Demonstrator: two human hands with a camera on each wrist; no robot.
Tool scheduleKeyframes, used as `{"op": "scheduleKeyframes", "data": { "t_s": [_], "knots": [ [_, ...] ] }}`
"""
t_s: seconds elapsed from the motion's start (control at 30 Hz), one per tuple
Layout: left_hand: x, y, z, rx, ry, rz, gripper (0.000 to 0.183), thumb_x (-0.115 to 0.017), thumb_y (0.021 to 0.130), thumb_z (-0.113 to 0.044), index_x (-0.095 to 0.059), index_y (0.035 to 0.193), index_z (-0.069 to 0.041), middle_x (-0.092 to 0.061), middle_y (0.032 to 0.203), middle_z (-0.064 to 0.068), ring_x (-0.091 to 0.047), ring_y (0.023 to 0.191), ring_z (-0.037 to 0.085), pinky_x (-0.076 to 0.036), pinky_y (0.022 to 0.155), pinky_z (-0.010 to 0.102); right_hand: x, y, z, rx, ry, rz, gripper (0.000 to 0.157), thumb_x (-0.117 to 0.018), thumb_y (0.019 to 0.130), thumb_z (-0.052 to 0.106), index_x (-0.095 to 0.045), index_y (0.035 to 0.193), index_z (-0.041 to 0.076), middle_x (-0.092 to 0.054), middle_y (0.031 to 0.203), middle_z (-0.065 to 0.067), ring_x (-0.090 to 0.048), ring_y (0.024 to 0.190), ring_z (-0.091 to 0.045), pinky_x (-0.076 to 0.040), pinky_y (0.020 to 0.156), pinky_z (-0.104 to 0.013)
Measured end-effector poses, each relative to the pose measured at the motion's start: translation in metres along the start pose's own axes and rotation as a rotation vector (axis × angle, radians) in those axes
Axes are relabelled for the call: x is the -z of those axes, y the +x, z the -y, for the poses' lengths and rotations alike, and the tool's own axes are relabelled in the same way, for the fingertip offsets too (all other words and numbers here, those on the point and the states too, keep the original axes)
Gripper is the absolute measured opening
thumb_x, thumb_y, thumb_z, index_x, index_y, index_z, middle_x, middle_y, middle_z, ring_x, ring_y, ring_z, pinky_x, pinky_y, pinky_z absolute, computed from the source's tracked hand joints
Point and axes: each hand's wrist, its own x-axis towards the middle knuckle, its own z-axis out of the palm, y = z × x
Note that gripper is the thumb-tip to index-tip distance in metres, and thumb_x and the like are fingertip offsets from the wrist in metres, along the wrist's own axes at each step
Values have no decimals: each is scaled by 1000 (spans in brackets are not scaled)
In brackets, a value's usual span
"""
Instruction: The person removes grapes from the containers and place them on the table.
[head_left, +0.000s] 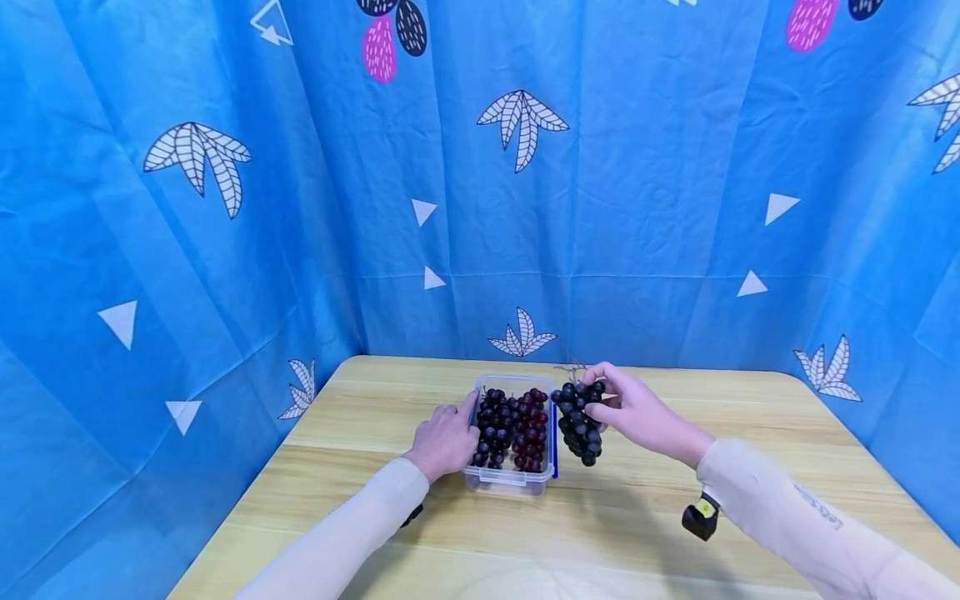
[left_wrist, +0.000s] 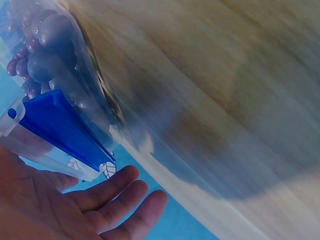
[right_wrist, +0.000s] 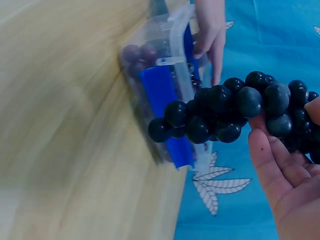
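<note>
My right hand (head_left: pixel 637 412) holds a bunch of black grapes (head_left: pixel 577 421) up beside a clear plastic container (head_left: pixel 504 477), just right of its rim. In the right wrist view, fingers and thumb grip the bunch (right_wrist: pixel 220 110) near its stem end. Inside the container lie dark grapes (head_left: pixel 491 425) on the left and red grapes (head_left: pixel 531 429) on the right. My left hand (head_left: pixel 442 439) touches the container's left side, its index finger along the rim. The left wrist view shows its other fingers loosely extended below a blue-edged side clip (left_wrist: pixel 60 130).
The container stands on a light wooden table (head_left: pixel 360 500). Blue patterned curtains (head_left: pixel 637 208) surround the table at the back and both sides. A black wrist device (head_left: pixel 701 518) hangs under the right sleeve.
</note>
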Motion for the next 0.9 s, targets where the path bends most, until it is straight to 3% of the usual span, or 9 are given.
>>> {"op": "scheduleKeyframes", "data": {
  "t_s": [0.6, 0.9],
  "knots": [
    [-2, 1, 3, -3, 14, 13, 64, -40, 91, -34, -16, 149, -25, -54, 121, 16, -51, 109, 30, -48, 66, 44, -7, 0, -42, -85, 33, -34, 30, -57, 86, 5, -45, 114, 10, -49, 119, -17, -60, 72, -27, -53, 66, -45],
    [-1, 2, 2, 1, 3, 9, 64, -42, 91, -35, -19, 149, -24, -56, 117, 15, -51, 109, 30, -48, 65, 44, -2, 2, -22, -98, 32, -46, 33, -54, 87, -1, -43, 117, -1, -49, 110, -24, -62, 80, -34, -52, 71, -48]
  ]
}}
